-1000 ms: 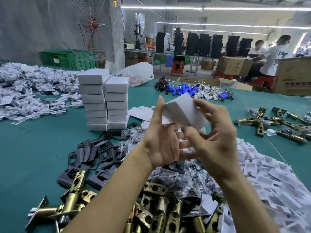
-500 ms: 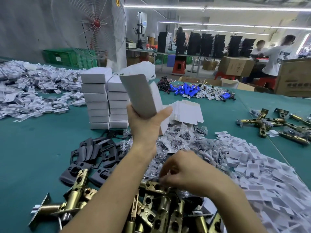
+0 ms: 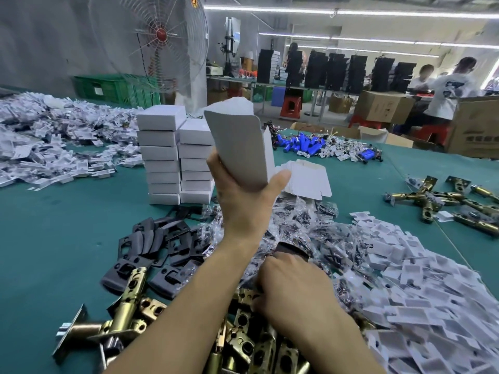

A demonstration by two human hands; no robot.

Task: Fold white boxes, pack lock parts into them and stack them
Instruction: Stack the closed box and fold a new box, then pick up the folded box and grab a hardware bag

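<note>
My left hand (image 3: 243,197) grips a folded white box (image 3: 240,143) and holds it upright above the table, its top flap open. Lower down, my right hand (image 3: 293,291) is curled over the pile of brass latch bolts (image 3: 251,346) and holds a dark plate (image 3: 293,251) at the edge of the bagged screws (image 3: 310,228). Two stacks of closed white boxes (image 3: 176,155) stand behind the raised box. A small stack of flat box blanks (image 3: 307,178) lies just right of my left hand.
Black strike plates (image 3: 159,244) lie left of my arms. White paper cards (image 3: 432,287) are heaped at the right and more white cards (image 3: 51,141) at the far left. More brass latches (image 3: 445,201) sit far right, blue parts (image 3: 310,144) behind. The green table (image 3: 54,238) is bare at left.
My right hand let go of the box, dropped to the parts pile and took hold of a dark plate. My left hand turned the box upright and kept it raised.
</note>
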